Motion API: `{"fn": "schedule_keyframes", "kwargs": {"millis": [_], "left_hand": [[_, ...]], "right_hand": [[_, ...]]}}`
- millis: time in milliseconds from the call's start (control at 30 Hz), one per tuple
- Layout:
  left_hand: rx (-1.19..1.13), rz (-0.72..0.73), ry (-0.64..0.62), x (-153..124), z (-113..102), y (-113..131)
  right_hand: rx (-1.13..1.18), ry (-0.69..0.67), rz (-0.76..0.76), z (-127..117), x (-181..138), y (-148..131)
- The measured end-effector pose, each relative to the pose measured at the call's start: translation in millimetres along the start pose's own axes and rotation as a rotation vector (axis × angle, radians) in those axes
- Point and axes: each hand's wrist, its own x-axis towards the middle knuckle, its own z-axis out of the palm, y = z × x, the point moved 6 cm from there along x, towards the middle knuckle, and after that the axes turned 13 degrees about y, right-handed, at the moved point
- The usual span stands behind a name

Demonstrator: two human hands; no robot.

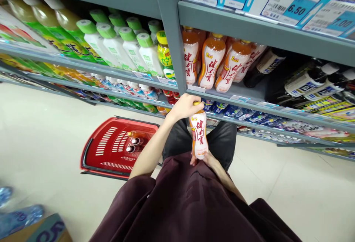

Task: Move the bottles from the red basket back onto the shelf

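Observation:
An orange drink bottle [200, 133] with a white label and red characters is held upright in front of my lap. My left hand [186, 106] is closed around its yellow cap and neck. Lower down, my right hand [209, 159] grips the base, its fingers partly hidden behind the bottle. Similar orange drink bottles [212, 61] stand in a group on the shelf just beyond my hands. On the floor to my left sits a red shopping basket [91, 153] with a few bottles [135, 141] lying in it.
Grey shelving [170, 24] spans the far side, with a vertical post in the middle. White bottles with green caps [122, 44] fill the left bay; dark bottles [307, 81] lie at right. A cardboard box [46, 231] and plastic water bottles [20, 218] are at the lower left.

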Motion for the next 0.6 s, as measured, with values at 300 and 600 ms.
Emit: {"fn": "schedule_keyframes", "kwargs": {"millis": [300, 600], "left_hand": [[-0.176, -0.064, 0.064, 2.7, -3.5, -14.5], [-0.192, -0.131, 0.124, 3.8, 4.5, -45.5]], "right_hand": [[0.27, 0.137, 0.056, -3.0, 7.6, -1.9], [-0.516, 0.995, -0.684, -25.2, -12.1, -43.9]]}}
